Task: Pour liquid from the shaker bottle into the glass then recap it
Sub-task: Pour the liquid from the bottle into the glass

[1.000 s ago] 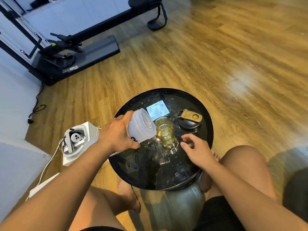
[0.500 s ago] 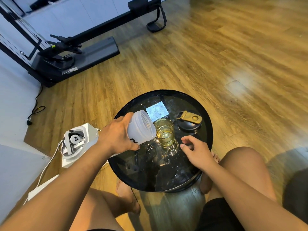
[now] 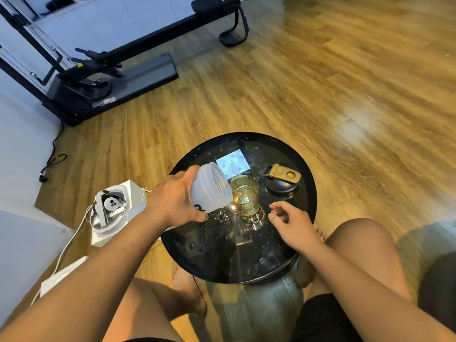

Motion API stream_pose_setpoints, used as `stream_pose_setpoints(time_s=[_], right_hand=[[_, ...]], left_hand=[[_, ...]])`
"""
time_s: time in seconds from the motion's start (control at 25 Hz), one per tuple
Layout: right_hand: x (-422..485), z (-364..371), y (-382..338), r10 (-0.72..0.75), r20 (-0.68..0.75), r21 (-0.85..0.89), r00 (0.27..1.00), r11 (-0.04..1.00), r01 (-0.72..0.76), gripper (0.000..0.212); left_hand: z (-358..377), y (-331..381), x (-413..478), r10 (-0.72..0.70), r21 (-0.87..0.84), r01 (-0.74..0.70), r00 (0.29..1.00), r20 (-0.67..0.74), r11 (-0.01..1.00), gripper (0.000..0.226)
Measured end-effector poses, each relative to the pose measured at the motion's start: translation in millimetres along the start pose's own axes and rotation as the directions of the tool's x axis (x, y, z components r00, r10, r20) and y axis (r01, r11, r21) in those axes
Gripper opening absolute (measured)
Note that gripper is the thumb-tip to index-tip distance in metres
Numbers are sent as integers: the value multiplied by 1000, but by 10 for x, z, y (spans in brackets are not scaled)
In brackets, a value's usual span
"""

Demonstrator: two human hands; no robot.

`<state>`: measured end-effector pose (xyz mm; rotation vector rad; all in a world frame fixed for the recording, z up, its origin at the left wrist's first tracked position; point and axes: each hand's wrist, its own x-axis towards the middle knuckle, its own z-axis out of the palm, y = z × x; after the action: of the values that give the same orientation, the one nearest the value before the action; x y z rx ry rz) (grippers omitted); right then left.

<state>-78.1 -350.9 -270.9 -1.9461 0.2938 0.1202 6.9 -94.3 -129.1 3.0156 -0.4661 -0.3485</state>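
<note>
My left hand (image 3: 174, 201) grips a frosted, uncapped shaker bottle (image 3: 211, 186), tipped on its side with its open mouth at the rim of a clear glass (image 3: 245, 197). The glass stands on a round black table (image 3: 306, 193) and holds yellow liquid. The bottle's black cap with a tan flip lid (image 3: 281, 180) lies on the table to the right of the glass. My right hand (image 3: 291, 224) hovers with loosely curled fingers just right of the glass, holding nothing and apart from it.
A white square coaster (image 3: 233, 162) lies behind the glass. On the floor to the left sits a white box with a headset (image 3: 108, 211) and a cable. Black exercise equipment (image 3: 111, 70) stands at the far left. My knees flank the table.
My right hand has drawn slightly back from the glass's base. The bottle stays tipped at the glass rim, barely moved.
</note>
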Motion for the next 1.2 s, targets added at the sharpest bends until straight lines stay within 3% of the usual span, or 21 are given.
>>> stream_pose_setpoints(time_s=[1.2], right_hand=[[-30,-4,-21,5,13,15,1000,1000,-5,15]], left_hand=[[-6,-25,-11,0,11,0,1000,-15,1000,108]])
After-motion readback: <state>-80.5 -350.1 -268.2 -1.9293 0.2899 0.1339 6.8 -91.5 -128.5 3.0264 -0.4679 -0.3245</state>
